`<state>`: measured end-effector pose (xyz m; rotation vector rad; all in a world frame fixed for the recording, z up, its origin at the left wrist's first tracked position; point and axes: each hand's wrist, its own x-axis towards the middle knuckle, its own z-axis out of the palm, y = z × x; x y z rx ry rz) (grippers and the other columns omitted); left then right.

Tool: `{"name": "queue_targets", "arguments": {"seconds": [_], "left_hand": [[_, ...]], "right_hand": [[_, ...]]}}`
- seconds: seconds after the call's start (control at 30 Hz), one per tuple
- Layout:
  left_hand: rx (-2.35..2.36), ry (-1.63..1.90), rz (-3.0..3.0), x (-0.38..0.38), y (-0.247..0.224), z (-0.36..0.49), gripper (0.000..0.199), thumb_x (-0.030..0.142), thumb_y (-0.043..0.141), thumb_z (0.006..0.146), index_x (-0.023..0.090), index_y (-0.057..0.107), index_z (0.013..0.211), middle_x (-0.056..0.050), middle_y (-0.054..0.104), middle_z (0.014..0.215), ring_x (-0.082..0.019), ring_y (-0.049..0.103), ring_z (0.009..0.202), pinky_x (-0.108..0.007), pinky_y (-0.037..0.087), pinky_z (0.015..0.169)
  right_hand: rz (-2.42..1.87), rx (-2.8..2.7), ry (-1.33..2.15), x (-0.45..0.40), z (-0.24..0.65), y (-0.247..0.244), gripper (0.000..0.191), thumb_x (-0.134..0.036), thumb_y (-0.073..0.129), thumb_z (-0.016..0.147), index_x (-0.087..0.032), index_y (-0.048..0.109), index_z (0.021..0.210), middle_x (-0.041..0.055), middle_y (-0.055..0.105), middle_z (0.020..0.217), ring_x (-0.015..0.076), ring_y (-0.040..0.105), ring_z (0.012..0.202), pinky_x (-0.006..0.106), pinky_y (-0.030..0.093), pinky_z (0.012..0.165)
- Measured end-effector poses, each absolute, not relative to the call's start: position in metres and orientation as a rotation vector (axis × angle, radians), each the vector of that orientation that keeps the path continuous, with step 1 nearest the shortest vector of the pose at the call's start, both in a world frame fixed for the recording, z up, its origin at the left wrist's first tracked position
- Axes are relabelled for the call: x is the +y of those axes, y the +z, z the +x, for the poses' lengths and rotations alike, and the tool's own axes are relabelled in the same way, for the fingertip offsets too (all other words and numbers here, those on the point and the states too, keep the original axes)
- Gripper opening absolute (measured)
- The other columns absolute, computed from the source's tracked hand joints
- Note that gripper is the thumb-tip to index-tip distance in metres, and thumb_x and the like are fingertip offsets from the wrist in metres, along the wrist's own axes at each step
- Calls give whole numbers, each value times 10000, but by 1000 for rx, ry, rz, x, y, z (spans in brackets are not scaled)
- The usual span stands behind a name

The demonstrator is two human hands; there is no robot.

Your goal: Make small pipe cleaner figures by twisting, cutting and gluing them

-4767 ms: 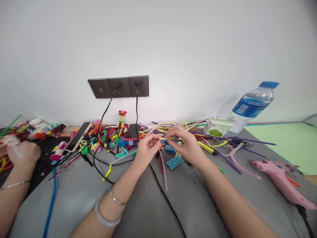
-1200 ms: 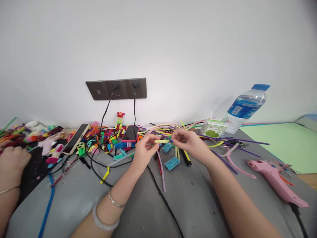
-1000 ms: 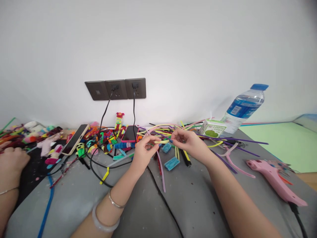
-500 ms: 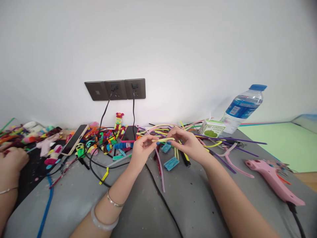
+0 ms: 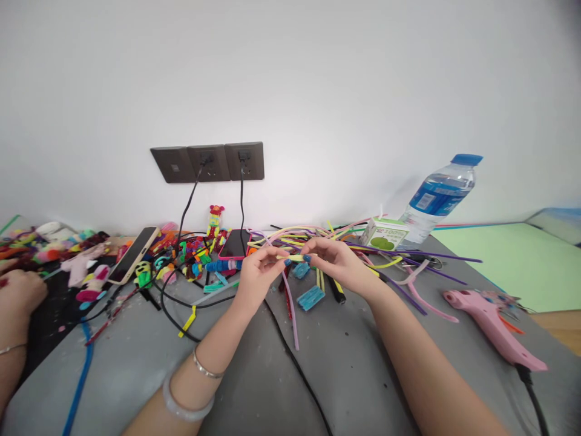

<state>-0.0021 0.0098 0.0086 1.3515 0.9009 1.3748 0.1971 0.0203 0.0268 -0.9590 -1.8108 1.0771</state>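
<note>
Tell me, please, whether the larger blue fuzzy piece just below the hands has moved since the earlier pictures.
No. The larger blue fuzzy piece keeps its place relative to the wall sockets; both shift slightly left together in the view.

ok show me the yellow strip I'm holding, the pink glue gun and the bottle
Held yellow strip [image 5: 296,258], head view: exposed middle.
Pink glue gun [image 5: 491,326], head view: mid-body.
Bottle [image 5: 439,197], head view: blue label.

The left hand [image 5: 258,274] and right hand [image 5: 341,263] are sitting farther apart than at first, baring more of the yellow strip [image 5: 296,258], though the right fingers are covering more of it than a second ago. Over left, the pale pink piece [image 5: 82,263] is lying by the doll [image 5: 94,283], out of the co-worker's hand [image 5: 23,293], which is holding a dark red bit [image 5: 3,282].
</note>
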Motion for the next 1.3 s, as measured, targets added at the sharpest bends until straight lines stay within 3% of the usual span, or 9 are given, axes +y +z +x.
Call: {"name": "queue_targets", "arguments": {"seconds": [0.5, 0.83, 1.3], "left_hand": [[910, 1421, 1519, 7, 8, 0, 146, 200, 703, 741, 164, 692, 881, -66, 718, 921, -151, 664, 799, -235, 547, 686], [970, 1416, 1707, 5, 11, -2, 126, 161, 644, 784, 182, 720, 883, -60, 745, 921, -160, 688, 791, -240, 544, 668], [999, 1447, 1819, 5, 9, -3, 156, 158, 643, 794, 191, 736, 916, -59, 752, 931, -165, 711, 791, -260, 591, 721]], "right_hand": [[-919, -1824, 1133, 20, 198, 25, 37, -224, 565, 853, -195, 559, 831, -6, 542, 776, 140, 493, 699, 268, 376, 648], [-872, -1854, 1082, 20, 198, 27, 79, -228, 586, 845, -204, 545, 782, 18, 580, 835, 167, 549, 790, 293, 430, 722], [-931, -1913, 1010, 19, 197, 30, 52, -167, 554, 802, -200, 547, 761, -1, 570, 768, 152, 531, 730, 279, 411, 684]]}}
